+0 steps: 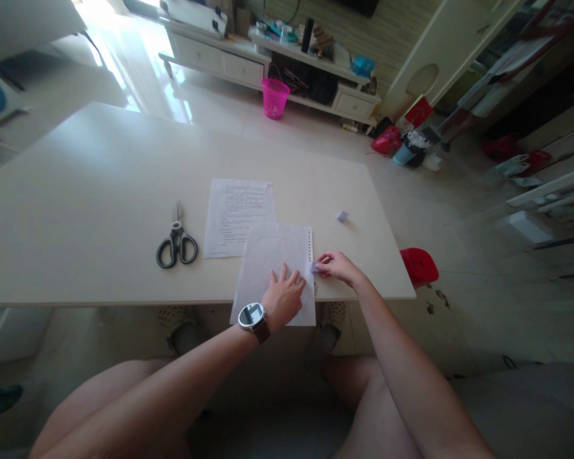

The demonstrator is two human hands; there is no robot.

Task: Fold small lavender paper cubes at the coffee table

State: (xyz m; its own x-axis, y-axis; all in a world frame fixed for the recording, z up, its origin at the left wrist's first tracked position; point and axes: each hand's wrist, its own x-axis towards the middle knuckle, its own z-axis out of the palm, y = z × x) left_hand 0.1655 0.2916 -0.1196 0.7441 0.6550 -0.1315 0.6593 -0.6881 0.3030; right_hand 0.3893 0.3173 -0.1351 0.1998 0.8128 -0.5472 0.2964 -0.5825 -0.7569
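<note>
A white sheet with punched holes along its right edge (pixel 272 261) lies at the near edge of the table and hangs over it. My left hand (pixel 284 294), a watch on its wrist, lies flat on this sheet with fingers spread. My right hand (pixel 337 264) is at the sheet's right edge, fingers pinched on a small pale piece (pixel 314 267) there. A printed sheet (pixel 236 213) lies partly under the first one. Black-handled scissors (pixel 176 242) lie shut to the left of the papers.
A small paper scrap (pixel 342 216) lies on the table (pixel 100 191) to the right of the papers. A red object (pixel 418 264) sits past the table's right edge. A pink basket (pixel 274 97) and a low cabinet (pixel 268 60) stand across the floor.
</note>
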